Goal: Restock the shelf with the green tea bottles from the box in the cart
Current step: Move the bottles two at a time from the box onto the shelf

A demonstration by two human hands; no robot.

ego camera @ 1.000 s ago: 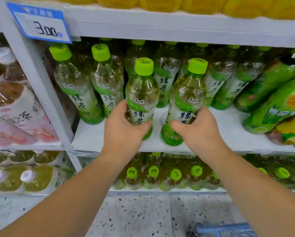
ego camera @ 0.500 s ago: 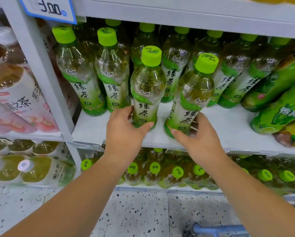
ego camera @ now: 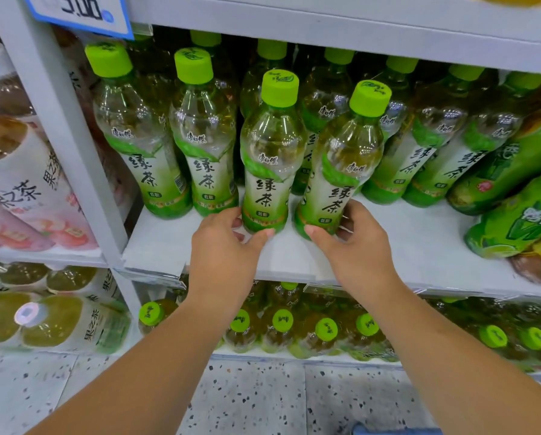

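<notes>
Two green tea bottles with lime caps stand on the white shelf point(ego camera: 419, 246). My left hand point(ego camera: 225, 252) grips the base of the left bottle point(ego camera: 270, 158), which stands upright. My right hand point(ego camera: 357, 246) grips the base of the right bottle point(ego camera: 341, 171), which leans to the right. Both sit in front of a back row of several like bottles point(ego camera: 426, 146). Two more green tea bottles point(ego camera: 137, 136) stand to the left, at the shelf's front.
Larger green bottles point(ego camera: 520, 183) lie on their sides at the shelf's right end. A grey upright post point(ego camera: 65, 146) bounds the shelf on the left, with pink-labelled bottles point(ego camera: 18, 189) beyond. A blue price tag point(ego camera: 81, 11) hangs above. More green-capped bottles point(ego camera: 281, 321) fill the lower shelf.
Both hands have pushed their bottles further back onto the shelf and slid down to the bottles' bases. The view has moved closer to the shelf.
</notes>
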